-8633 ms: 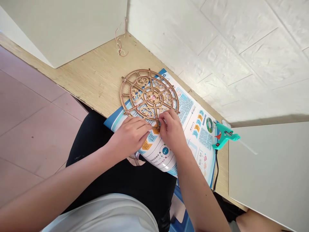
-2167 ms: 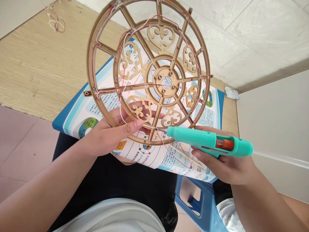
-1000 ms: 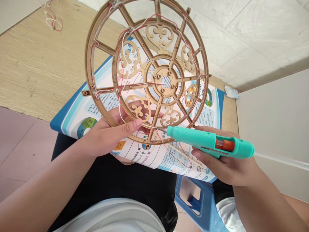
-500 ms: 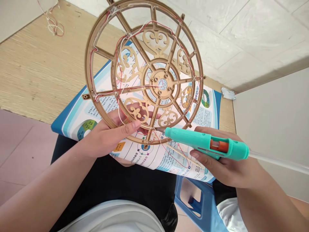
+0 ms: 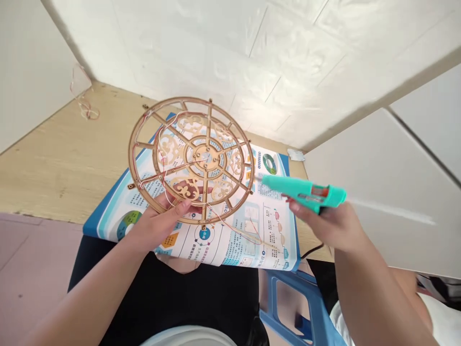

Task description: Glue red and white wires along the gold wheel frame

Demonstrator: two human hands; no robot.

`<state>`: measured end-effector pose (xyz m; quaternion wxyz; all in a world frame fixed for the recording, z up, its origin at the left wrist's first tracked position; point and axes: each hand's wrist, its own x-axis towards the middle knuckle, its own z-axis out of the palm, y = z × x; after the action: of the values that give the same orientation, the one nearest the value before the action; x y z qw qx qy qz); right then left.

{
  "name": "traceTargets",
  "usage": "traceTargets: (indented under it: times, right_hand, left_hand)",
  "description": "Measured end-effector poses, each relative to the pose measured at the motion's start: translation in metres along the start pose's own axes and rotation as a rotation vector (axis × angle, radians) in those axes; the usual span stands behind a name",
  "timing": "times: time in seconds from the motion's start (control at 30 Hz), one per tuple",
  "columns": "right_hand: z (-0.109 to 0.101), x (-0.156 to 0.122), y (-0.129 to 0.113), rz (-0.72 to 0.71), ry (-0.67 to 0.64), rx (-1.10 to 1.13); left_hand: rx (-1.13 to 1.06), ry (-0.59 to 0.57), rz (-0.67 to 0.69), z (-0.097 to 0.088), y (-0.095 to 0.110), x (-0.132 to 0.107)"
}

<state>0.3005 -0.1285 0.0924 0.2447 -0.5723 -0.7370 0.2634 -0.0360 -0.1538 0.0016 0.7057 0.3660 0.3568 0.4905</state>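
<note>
My left hand (image 5: 153,226) is closed on the near left rim of a round gold openwork frame (image 5: 199,165), its thumb on top and other fingers underneath. The frame has spokes, scrollwork panels and a central hub, and is tilted above a printed sheet (image 5: 225,257). Thin red and white wires run along its rings and one spoke; some loose wire hangs past the lower right rim. My right hand (image 5: 333,226) grips a teal glue gun (image 5: 290,186) by its handle. The gun's nozzle points left, just off the frame's right rim. An orange part shows in the gun's side opening.
The sheet covers part of a wooden tabletop (image 5: 68,158). A thin pale stick (image 5: 248,235) lies on it. Loose wires (image 5: 88,111) lie at the far left, a white scrap (image 5: 296,154) at the back right. A blue stool (image 5: 311,312) stands below; another person's arm (image 5: 406,288) shows lower right.
The glue gun has moved right, its nozzle away from the frame's lower rim where the wire runs. The frame now looks flatter and farther off, still in my left hand. My view has shifted upward.
</note>
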Motion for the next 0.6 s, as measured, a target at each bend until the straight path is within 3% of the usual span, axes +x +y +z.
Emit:
traceTargets:
  times: [0.03,0.1,0.2,0.4,0.6]
  right_hand:
    - [-0.002,0.006,0.012,0.095,0.103,0.077]
    - [-0.001,0.023,0.035,0.141,0.230,0.070]
    - [0.009,0.051,0.060,0.199,0.307,0.013]
    - [0.029,0.070,0.075,0.275,0.241,-0.074]
    - [0.017,0.061,0.070,0.264,0.161,-0.186]
  left_hand:
    - [-0.018,0.007,0.012,0.002,0.001,0.001]
    - [-0.053,0.017,0.024,0.007,0.005,0.001]
    - [-0.077,0.035,0.023,0.012,0.008,0.001]
    - [-0.002,0.085,0.023,0.008,0.006,0.000]
    - [0.064,0.124,0.028,0.005,0.003,-0.001]
